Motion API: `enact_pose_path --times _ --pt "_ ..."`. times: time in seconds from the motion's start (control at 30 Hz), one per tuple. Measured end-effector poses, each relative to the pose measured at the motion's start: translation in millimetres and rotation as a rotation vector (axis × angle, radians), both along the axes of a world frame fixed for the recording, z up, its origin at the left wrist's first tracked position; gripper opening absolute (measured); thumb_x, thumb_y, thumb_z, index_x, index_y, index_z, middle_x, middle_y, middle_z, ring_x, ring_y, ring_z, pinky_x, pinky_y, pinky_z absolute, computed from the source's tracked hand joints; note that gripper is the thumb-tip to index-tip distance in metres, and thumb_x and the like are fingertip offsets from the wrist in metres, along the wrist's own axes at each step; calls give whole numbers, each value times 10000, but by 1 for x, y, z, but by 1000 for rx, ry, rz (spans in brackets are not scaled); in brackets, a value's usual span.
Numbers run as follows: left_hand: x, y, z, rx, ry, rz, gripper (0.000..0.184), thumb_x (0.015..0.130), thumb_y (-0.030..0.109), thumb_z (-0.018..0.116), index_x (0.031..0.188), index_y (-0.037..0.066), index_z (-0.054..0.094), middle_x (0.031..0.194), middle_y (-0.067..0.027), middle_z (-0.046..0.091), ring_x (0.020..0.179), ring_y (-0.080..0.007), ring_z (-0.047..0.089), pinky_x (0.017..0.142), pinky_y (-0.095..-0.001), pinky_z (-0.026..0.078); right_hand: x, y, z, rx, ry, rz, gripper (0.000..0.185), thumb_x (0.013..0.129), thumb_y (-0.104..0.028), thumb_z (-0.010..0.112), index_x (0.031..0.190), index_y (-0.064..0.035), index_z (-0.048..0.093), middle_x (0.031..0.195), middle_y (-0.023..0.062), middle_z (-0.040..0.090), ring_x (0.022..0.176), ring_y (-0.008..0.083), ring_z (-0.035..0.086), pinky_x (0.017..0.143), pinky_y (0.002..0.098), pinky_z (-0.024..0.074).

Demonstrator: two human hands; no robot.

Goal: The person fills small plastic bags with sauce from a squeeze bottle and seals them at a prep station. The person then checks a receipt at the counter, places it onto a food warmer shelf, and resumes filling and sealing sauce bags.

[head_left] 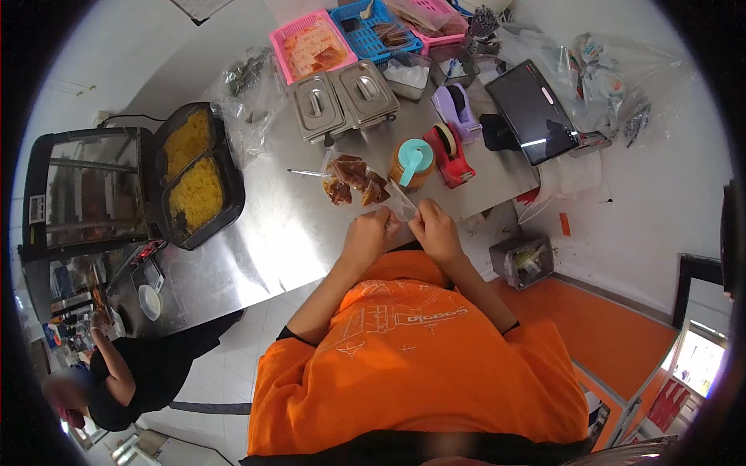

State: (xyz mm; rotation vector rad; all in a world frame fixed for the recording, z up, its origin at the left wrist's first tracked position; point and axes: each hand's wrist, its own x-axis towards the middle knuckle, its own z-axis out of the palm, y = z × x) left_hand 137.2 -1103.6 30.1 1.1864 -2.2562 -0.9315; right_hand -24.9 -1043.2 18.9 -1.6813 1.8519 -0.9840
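Observation:
Between my two hands a small clear plastic bag [402,203] is stretched by its edges, close to the front edge of the steel counter. My left hand [370,232] is closed in a pinch on one side of it. The other side is pinched by my right hand [434,230]. Just beyond lie several small bags of dark reddish-brown sauce [350,172], bunched together. A jar with a turquoise lid [415,158] stands behind my right hand. Whether the stretched bag holds anything is too small to tell.
A red tape dispenser [449,159] and a purple one [457,113] sit right of the jar. Lidded steel containers [318,105] and a pink basket [312,46] stand behind. Black trays of yellow food [194,186] are at left; a screen [532,110] stands right. A co-worker [140,377] is at far left.

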Motion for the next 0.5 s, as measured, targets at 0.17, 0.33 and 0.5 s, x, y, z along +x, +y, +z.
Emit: enact_pose_path --times 0.17,0.33,0.5 --pt "-10 6 10 113 122 -112 178 803 121 662 791 -29 567 698 -221 597 686 -385 618 593 -413 482 -3 -6 20 -124 34 -7 285 769 -13 665 916 -35 422 735 110 496 633 294 553 599 363 472" --pt "-6 6 10 -27 -90 -198 306 772 222 717 933 15 561 903 -174 590 733 -353 622 601 -415 508 -20 -15 9 26 -249 -157 440 721 34 698 1024 -62 394 831 75 533 732 187 583 645 322 481" --pt "-10 -7 26 -219 11 -304 492 768 401 728 1065 91 487 1136 -123 454 680 -320 620 568 -401 529 -19 -16 8 202 -629 58 565 729 -8 734 1140 -69 352 993 100 573 883 191 598 739 339 502"
